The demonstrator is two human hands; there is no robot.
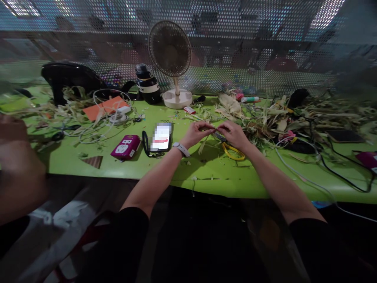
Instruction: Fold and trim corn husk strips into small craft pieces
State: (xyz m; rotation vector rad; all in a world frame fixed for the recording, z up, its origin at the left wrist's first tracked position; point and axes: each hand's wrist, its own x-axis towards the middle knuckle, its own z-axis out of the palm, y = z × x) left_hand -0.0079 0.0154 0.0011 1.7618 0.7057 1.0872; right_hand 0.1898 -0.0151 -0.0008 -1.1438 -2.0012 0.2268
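Note:
My left hand (195, 134), with a pale band on its wrist, is closed in a pinch over the green table. Its fingertips meet those of my right hand (234, 136), which is pinched as well. Whatever lies between the fingertips is too small to make out. Close under my right hand is a pair of scissors with yellow handles (233, 152); I cannot tell whether the hand touches it. Dry husk-like plant strips (265, 124) are heaped just right of my hands. To the left of my left wrist lies a phone (161, 137) with a lit screen.
A fan (176, 98) and a black bottle (148, 87) stand at the back before a perforated screen. A purple box (126, 147), orange paper (104, 107) and white cable lie left. Cables trail right near a dark phone (343, 136). Another person's arm (20, 169) is at far left.

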